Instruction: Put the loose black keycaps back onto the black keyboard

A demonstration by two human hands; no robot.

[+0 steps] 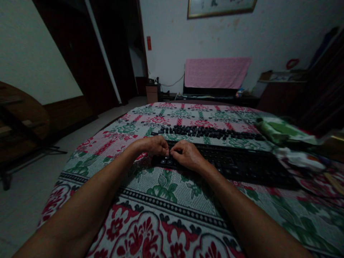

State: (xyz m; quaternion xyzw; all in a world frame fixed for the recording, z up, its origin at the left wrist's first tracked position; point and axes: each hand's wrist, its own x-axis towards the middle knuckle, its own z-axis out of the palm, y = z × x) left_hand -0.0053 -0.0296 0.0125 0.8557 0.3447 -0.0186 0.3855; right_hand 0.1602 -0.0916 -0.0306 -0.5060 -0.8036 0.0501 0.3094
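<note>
A black computer keyboard (242, 165) lies across the patterned cloth, with keycaps (166, 162) seated at its near left corner. My left hand (155, 146) is over the keyboard's left end, its fingers closed in a pinch. Close beside it, my right hand (186, 154) pinches too, thumb and forefinger pressed together just above the keys. Whatever the fingertips may hold is too small and dark to make out. Behind the keyboard, many loose black keycaps (199, 131) are spread in a long band.
The floral cloth (161, 186) covers the table. To the right are a green package (285, 130), crumpled white plastic (301, 158) and a cable. Beyond the table, a pink cloth (215, 73) hangs over a screen by the wall. A round wooden tabletop (21, 114) leans at left.
</note>
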